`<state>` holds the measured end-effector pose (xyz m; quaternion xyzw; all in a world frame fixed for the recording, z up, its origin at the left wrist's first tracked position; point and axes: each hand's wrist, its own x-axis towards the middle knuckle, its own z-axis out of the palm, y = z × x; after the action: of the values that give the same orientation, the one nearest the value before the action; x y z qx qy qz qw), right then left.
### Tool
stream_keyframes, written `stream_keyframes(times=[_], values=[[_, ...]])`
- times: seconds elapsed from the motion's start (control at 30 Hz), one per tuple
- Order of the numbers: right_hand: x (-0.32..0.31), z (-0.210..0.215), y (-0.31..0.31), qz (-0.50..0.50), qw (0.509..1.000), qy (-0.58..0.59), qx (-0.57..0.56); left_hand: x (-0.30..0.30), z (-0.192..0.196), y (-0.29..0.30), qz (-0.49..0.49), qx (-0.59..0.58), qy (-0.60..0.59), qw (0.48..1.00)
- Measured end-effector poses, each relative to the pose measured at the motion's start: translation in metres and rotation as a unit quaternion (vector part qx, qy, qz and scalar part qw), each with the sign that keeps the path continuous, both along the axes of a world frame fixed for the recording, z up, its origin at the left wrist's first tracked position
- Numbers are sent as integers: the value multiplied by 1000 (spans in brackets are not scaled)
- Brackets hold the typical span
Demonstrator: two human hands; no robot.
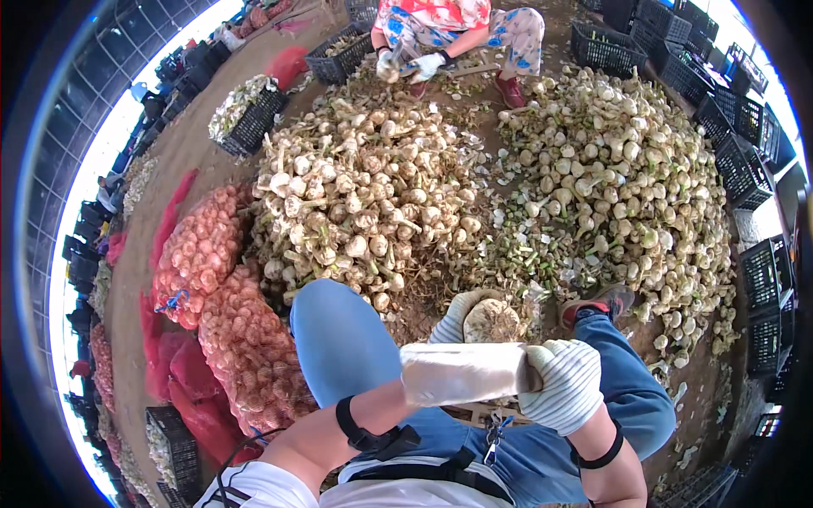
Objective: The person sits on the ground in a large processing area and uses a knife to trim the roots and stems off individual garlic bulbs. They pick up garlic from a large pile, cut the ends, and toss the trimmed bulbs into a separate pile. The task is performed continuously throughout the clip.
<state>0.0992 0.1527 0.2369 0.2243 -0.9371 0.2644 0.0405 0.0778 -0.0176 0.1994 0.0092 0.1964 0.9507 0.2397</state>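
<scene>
While you sit with knees apart, your left hand (461, 315), gloved in white knit, is cupped under a garlic bulb (492, 321) with its fingers curled round the near side, the root end turned up toward you. A white sleeve cover (461, 373) wraps that forearm, and your right hand (566, 383) closes its striped-glove fingers on the cover's end, just right of and below the bulb. Left of your left hand, beyond your knee, lie red mesh sacks (229, 313) packed with garlic. Ahead of both hands rises a heap of untrimmed garlic (364, 195), and to the right of your right hand spreads a second garlic heap (627, 178). Black plastic crates (749, 161) line the far right edge. Past the heaps, another person's gloved hands (411, 63) work.
</scene>
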Motion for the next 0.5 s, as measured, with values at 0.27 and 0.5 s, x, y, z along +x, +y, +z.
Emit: stream_keyframes(times=[0.27,0.5], values=[[12,22,-19,42,996,5,73,22,1,-10,73,1,29,997],[20,5,-21,69,996,37,49,33,18,-22,-26,112,-92,989]])
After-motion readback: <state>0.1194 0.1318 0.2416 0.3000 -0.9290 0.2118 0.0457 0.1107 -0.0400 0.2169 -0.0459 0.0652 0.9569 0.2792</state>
